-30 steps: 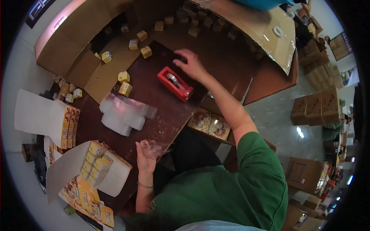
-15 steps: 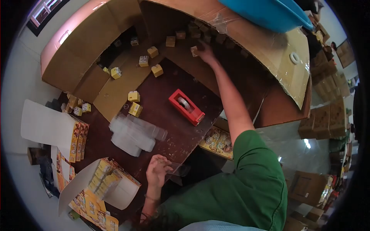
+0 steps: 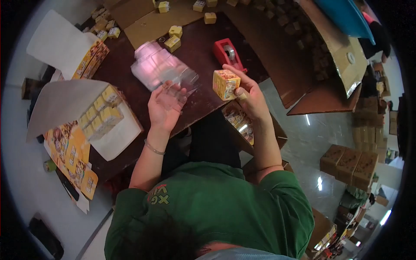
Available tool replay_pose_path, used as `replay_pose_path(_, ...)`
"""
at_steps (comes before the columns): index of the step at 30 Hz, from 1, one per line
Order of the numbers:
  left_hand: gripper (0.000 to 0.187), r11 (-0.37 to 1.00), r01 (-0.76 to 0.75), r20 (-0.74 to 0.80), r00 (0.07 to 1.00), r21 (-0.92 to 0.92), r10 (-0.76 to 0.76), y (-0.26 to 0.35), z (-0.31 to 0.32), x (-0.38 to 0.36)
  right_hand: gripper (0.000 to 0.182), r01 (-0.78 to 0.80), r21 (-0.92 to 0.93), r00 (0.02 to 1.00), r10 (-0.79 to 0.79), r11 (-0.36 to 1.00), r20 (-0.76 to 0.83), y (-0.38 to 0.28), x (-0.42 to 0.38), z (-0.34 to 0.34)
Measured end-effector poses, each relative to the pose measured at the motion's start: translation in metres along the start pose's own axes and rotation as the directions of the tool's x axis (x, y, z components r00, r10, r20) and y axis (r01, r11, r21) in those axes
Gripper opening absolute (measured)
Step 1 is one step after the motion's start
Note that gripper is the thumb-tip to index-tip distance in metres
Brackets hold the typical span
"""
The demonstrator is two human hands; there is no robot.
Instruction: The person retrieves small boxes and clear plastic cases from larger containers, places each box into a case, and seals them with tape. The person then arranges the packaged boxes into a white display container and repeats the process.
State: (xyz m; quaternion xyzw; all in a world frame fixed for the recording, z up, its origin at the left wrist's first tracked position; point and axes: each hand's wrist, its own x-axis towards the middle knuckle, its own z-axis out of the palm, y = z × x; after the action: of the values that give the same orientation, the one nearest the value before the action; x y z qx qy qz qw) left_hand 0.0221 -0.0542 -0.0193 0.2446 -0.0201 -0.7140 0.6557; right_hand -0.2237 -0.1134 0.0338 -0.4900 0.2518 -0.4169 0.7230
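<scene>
tbh squeezing too hard could crumple that clear sleeve (image 3: pixel 177 91) the left hand (image 3: pixel 164 110) is clamped on, with the right hand (image 3: pixel 253 99) pinching a box (image 3: pixel 225 85) just nearside of the tape dispenser (image 3: pixel 223 51)

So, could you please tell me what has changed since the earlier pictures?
The right hand has come back from the large carton toward the body, bringing a small yellow box it took hold of. The left hand still holds a clear plastic piece; the red tape dispenser stays on the table.
</scene>
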Motion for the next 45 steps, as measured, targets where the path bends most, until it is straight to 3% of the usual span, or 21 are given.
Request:
replay_pose_path(1,0.033,0.999,-0.012,-0.004,1.000,-0.029,0.012,0.001,-0.006,-0.004,0.068,-0.083,0.030,0.996,0.082,0.996,0.033,0.005,-0.009,0.015)
replay_pose_path(3,0.037,0.998,-0.020,0.006,1.000,-0.061,0.021,0.003,-0.016,-0.013,0.063,-0.168,-0.086,0.985,0.171,0.982,0.025,0.002,-0.019,0.039)
replay_pose_path(5,0.036,0.997,-0.070,0.020,0.997,0.022,0.070,0.001,-0.020,-0.026,0.065,-0.095,-0.060,0.995,0.096,0.994,0.024,0.017,-0.014,0.051)
replay_pose_path(8,0.035,0.964,-0.208,0.050,0.978,0.162,0.203,0.004,-0.017,-0.039,0.059,0.087,-0.384,0.996,-0.083,0.919,0.027,0.030,-0.003,0.064)
replay_pose_path(10,0.035,0.885,-0.347,0.080,0.937,0.311,0.339,0.008,-0.020,-0.045,0.059,0.146,-0.425,0.985,-0.173,0.894,-0.026,0.039,-0.004,0.082)
replay_pose_path(13,0.032,0.848,-0.411,0.070,0.908,0.335,0.413,0.016,-0.016,-0.057,0.059,0.209,-0.346,0.964,-0.253,0.915,-0.086,0.053,-0.009,0.105)
replay_pose_path(17,0.028,0.817,-0.462,0.130,0.886,0.346,0.446,0.024,-0.034,-0.061,0.061,0.279,-0.558,0.957,-0.272,0.781,0.098,0.049,-0.022,0.110)
replay_pose_path(20,0.025,0.822,-0.452,0.130,0.891,0.347,0.436,0.022,-0.037,-0.069,0.061,0.292,-0.618,0.954,-0.272,0.730,0.129,0.052,-0.029,0.109)
replay_pose_path(23,0.023,0.799,-0.466,0.150,0.883,0.381,0.444,0.014,-0.037,-0.073,0.054,0.084,-0.338,0.990,-0.116,0.937,-0.075,0.050,-0.034,0.121)
replay_pose_path(25,0.022,0.762,-0.486,0.169,0.871,0.427,0.461,0.009,-0.044,-0.072,0.045,0.161,-0.378,0.968,-0.221,0.912,-0.121,0.063,-0.034,0.121)
replay_pose_path(27,0.021,0.746,-0.487,0.161,0.869,0.454,0.469,0.009,-0.051,-0.074,0.033,0.195,-0.372,0.960,-0.255,0.907,-0.117,0.079,-0.035,0.116)
replay_pose_path(30,0.020,0.747,-0.481,0.152,0.871,0.460,0.468,0.013,-0.048,-0.080,0.029,0.203,-0.203,0.975,-0.217,0.958,-0.053,0.087,-0.040,0.108)
replay_pose_path(33,0.019,0.794,-0.402,0.093,0.909,0.455,0.406,0.017,-0.052,-0.084,0.032,0.180,-0.396,0.980,-0.199,0.900,-0.008,0.090,-0.042,0.104)
replay_pose_path(36,0.020,0.841,-0.302,0.052,0.949,0.449,0.312,0.022,-0.054,-0.084,0.041,0.129,-0.415,0.992,-0.110,0.900,0.069,0.070,-0.040,0.102)
replay_pose_path(37,0.020,0.853,-0.269,0.042,0.959,0.446,0.281,0.024,-0.055,-0.085,0.051,0.167,-0.487,0.980,-0.089,0.858,0.180,0.061,-0.037,0.098)
replay_pose_path(40,0.025,0.859,-0.225,0.003,0.968,0.459,0.252,0.028,-0.059,-0.081,0.056,0.180,-0.655,0.969,-0.019,0.734,0.245,0.042,-0.031,0.095)
replay_pose_path(44,0.027,0.928,-0.085,-0.073,0.990,0.363,0.120,0.031,-0.058,-0.081,0.063,0.182,-0.628,0.964,-0.010,0.756,0.267,0.046,-0.031,0.092)
replay_pose_path(45,0.027,0.934,-0.073,-0.091,0.990,0.349,0.111,0.031,-0.055,-0.082,0.063,0.238,-0.663,0.959,-0.061,0.710,0.278,0.049,-0.032,0.092)
